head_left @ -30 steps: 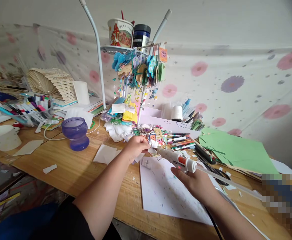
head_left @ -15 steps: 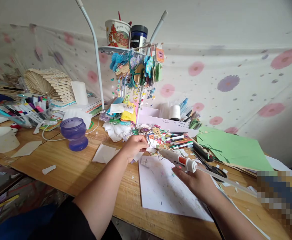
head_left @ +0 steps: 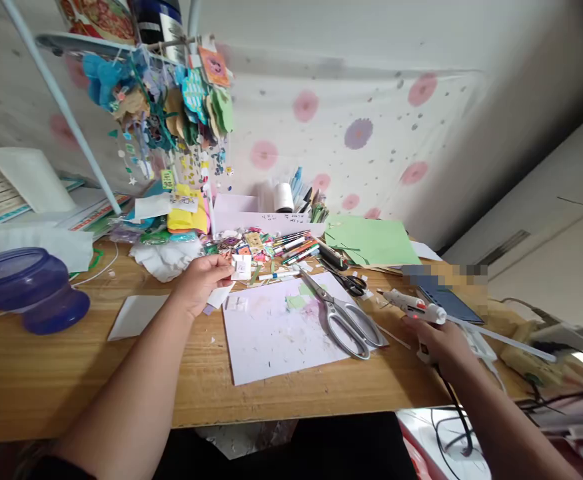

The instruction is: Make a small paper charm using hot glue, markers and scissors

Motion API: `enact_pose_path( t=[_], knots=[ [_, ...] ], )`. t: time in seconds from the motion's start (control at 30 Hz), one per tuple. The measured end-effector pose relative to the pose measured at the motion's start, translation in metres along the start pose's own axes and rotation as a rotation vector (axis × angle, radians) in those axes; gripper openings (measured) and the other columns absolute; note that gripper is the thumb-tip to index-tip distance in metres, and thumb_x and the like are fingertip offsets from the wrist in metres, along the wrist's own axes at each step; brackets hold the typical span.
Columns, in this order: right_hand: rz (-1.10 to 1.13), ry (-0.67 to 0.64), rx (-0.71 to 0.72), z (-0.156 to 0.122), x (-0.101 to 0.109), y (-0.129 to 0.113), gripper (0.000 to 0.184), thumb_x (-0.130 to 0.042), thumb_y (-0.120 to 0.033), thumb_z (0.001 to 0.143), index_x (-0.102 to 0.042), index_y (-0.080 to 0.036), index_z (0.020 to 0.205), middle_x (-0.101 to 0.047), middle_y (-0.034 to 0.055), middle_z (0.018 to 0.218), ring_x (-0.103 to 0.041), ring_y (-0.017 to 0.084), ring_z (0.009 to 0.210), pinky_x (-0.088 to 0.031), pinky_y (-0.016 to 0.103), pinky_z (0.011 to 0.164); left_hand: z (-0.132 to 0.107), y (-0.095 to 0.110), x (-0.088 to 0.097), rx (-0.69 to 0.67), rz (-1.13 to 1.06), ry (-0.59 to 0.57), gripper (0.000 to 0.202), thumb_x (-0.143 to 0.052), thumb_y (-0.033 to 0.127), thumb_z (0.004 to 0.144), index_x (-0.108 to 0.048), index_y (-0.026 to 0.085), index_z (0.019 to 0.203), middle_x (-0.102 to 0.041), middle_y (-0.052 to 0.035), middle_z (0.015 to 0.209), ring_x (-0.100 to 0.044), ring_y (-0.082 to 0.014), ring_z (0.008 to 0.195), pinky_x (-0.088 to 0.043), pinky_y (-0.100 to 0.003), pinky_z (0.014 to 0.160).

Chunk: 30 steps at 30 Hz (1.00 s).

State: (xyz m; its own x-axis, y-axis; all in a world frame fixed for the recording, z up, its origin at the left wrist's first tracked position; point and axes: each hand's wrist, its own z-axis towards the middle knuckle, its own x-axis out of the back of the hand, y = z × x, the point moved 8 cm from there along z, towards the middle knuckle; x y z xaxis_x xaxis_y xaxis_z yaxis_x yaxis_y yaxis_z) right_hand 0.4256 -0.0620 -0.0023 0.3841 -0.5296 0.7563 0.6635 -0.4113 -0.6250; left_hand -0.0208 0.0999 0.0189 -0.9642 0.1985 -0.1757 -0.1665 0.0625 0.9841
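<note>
Between the thumb and fingers of my left hand (head_left: 204,280) is a small white paper square (head_left: 242,267) with faint marks on it. My right hand (head_left: 441,341) is wrapped round a white hot glue gun (head_left: 411,305), which has a long glue stick (head_left: 501,335) coming out of its back and a small red light. Its nozzle points left, over the right part of the table. Between my hands lies a white sheet (head_left: 276,340) with stains and green paper scraps. Large metal scissors (head_left: 348,320) rest on its right side.
Behind the sheet are a pile of small paper cutouts (head_left: 254,243), several pens (head_left: 294,250) and black-handled scissors (head_left: 354,285). Green paper (head_left: 371,240) lies at the back right. A purple cup (head_left: 26,287) stands on the left. Paper charms (head_left: 161,100) hang from a rack.
The view has swung right. My right hand has carried the glue gun away from the paper square, out to the right. My left hand still pinches the square. The large scissors now show.
</note>
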Motion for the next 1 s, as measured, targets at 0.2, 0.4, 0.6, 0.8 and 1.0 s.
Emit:
enact_pose_path(
  t=[0.2,0.4,0.6,0.8,1.0],
  knots=[
    [-0.106,-0.017,-0.019,-0.006,0.008,0.015,0.033,-0.066,-0.051,0.060,-0.060,-0.019,0.053,-0.059,0.0056,0.050,-0.057,0.024,0.052,-0.040,0.034,0.049,0.001,0.001,0.002,0.001,0.030,0.040,0.031,-0.081,0.032,0.050,-0.060,0.013,0.062,-0.061,-0.0008,0.066,-0.058,-0.0124,0.065,-0.049,-0.024,0.063],
    [-0.090,0.387,0.440,-0.097,0.055,-0.010,0.008,-0.061,-0.030,0.079,-0.055,-0.027,0.076,-0.063,0.0110,0.076,-0.061,0.028,0.069,-0.047,0.043,0.068,-0.002,0.009,0.003,-0.081,0.037,0.134,0.029,-0.080,0.030,0.049,-0.058,0.014,0.059,-0.059,0.0010,0.060,-0.055,-0.0098,0.057,-0.047,-0.021,0.056],
    [0.159,-0.241,1.022,-0.126,-0.039,-0.162,0.013,-0.060,-0.019,0.082,-0.064,-0.023,0.094,-0.066,0.0081,0.090,-0.064,0.023,0.083,-0.052,0.036,0.071,-0.003,0.008,0.010,-0.111,0.001,0.224,0.027,-0.075,0.031,0.052,-0.056,0.015,0.061,-0.058,0.0021,0.057,-0.057,-0.0101,0.055,-0.043,-0.020,0.053],
    [0.060,-0.653,1.068,-0.119,-0.151,-0.264,0.021,-0.066,-0.021,0.075,-0.067,-0.017,0.096,-0.066,0.0110,0.099,-0.063,0.022,0.084,-0.050,0.036,0.075,-0.001,0.003,0.019,-0.125,-0.007,0.286,0.020,-0.071,0.028,0.057,-0.055,0.016,0.062,-0.056,0.0034,0.054,-0.057,-0.0096,0.053,-0.040,-0.019,0.050],
    [0.113,-0.688,1.057,-0.121,-0.186,-0.268,0.007,-0.066,-0.024,0.075,-0.066,-0.018,0.080,-0.064,0.0072,0.083,-0.058,0.020,0.076,-0.044,0.031,0.067,0.000,0.000,0.020,-0.101,-0.049,0.299,0.020,-0.071,0.027,0.058,-0.055,0.016,0.061,-0.055,0.0037,0.056,-0.057,-0.0091,0.054,-0.041,-0.020,0.052]
  ],
)
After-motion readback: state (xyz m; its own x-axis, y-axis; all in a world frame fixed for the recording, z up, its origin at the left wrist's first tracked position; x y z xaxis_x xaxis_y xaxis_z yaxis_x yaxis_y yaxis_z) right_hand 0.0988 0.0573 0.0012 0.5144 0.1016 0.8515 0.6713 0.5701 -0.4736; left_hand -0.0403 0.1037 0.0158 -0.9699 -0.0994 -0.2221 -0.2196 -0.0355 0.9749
